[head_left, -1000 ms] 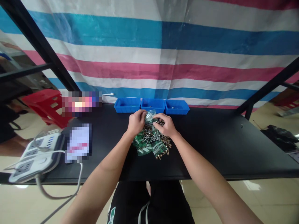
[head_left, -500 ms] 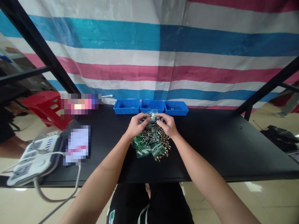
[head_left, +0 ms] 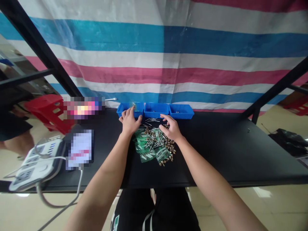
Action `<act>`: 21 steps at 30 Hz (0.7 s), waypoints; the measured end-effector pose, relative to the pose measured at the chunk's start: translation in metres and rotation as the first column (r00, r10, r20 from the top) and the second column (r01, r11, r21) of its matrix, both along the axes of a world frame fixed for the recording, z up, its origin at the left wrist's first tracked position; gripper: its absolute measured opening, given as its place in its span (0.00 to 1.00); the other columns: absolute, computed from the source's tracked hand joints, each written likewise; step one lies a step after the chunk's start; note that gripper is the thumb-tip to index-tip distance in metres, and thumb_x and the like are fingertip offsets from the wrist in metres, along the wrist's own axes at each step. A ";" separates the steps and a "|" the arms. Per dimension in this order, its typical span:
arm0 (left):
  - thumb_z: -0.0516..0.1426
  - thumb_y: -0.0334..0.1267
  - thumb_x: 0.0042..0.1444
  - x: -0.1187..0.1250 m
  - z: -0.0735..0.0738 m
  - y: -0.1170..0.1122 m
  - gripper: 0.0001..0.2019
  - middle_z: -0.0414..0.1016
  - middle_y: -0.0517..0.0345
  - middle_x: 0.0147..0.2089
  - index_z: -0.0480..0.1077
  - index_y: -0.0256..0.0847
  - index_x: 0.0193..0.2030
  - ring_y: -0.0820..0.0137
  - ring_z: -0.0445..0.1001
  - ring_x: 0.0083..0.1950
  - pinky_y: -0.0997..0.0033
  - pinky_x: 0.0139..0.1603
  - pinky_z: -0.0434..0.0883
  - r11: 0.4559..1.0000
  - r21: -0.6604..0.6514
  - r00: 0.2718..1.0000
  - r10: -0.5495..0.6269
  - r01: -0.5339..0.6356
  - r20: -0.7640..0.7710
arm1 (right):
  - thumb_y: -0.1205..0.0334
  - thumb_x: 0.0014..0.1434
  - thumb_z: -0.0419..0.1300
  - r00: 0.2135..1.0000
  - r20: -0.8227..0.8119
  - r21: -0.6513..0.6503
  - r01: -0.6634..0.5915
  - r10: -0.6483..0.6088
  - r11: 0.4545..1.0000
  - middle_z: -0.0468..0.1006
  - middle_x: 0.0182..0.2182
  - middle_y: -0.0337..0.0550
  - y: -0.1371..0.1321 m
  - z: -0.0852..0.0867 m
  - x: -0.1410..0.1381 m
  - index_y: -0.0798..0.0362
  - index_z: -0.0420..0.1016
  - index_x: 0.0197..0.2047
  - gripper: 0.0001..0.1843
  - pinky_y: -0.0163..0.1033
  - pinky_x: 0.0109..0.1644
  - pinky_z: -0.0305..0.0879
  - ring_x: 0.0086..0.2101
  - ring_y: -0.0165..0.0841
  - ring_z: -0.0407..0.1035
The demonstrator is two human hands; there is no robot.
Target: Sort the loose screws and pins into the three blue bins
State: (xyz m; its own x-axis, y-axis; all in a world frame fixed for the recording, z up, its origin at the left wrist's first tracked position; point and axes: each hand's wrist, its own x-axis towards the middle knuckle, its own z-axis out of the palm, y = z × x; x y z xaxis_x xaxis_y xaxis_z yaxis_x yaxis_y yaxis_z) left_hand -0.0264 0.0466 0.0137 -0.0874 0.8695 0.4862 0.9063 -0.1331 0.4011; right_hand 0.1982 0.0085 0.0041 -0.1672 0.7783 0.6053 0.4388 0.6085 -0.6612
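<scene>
While the left hand [head_left: 129,121] reaches toward the back of the black table [head_left: 228,150], its fingers stretch out over the near rim of the left blue bin [head_left: 125,111], and something small and clear, perhaps a little plastic bag, seems to sit at the fingertips just inside that bin; the view is too small to say whether the fingers pinch it or have let go. The right hand [head_left: 170,127] rests palm down on the far right edge of a pile of parts [head_left: 155,144], its fingers spread loosely and curved onto the pile, closed on nothing that can be made out. That pile lies in the middle of the table, just in front of the bins, and is made of small green circuit boards [head_left: 144,150] mixed with brass-coloured metal pieces [head_left: 168,152] and thin silver pins [head_left: 152,120], some of which lie scattered between the two hands. Three bins stand in a row against the striped tarpaulin [head_left: 168,57]: the left one, a middle blue bin [head_left: 156,110] and a right blue bin [head_left: 181,111], touching side by side. A white power strip [head_left: 33,163] with its cable hangs over the table's left end, and a red stool [head_left: 45,109] stands beyond it
</scene>
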 end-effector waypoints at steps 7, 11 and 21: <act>0.51 0.52 0.55 0.002 0.005 0.018 0.30 0.66 0.40 0.61 0.62 0.41 0.62 0.44 0.56 0.62 0.39 0.55 0.55 0.996 -0.084 0.998 -0.027 0.022 -0.059 | 0.59 0.53 0.59 0.996 0.086 -0.014 0.002 -0.001 1.000 0.75 0.49 0.48 0.002 -0.003 0.000 0.50 0.68 0.57 0.27 0.46 0.46 0.68 0.45 0.41 0.68; 0.51 0.55 0.53 0.007 0.011 0.033 0.26 0.74 0.37 0.52 0.72 0.39 0.50 0.41 0.58 0.59 0.37 0.53 0.55 0.985 -0.172 0.992 -0.029 0.008 -0.120 | 0.58 0.53 0.59 0.994 0.106 -0.016 0.014 -0.012 1.000 0.75 0.49 0.48 0.003 -0.005 0.000 0.49 0.67 0.58 0.27 0.46 0.47 0.68 0.47 0.41 0.68; 0.41 0.68 0.52 0.010 0.015 0.054 0.39 0.76 0.31 0.44 0.77 0.35 0.39 0.35 0.59 0.57 0.32 0.53 0.49 0.953 -0.302 0.994 0.008 -0.041 -0.109 | 0.58 0.53 0.59 0.991 0.130 -0.019 0.032 -0.029 0.999 0.76 0.46 0.46 0.006 -0.007 0.001 0.49 0.67 0.58 0.28 0.46 0.47 0.68 0.46 0.41 0.69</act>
State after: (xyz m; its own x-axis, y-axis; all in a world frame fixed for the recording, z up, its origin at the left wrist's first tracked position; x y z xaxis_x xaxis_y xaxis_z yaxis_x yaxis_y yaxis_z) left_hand -0.0161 0.1005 0.0289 -0.0734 0.9754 0.2079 0.9469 0.0027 0.3215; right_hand 0.1995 0.0148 -0.0032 -0.2190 0.7966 0.5635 0.5401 0.5799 -0.6099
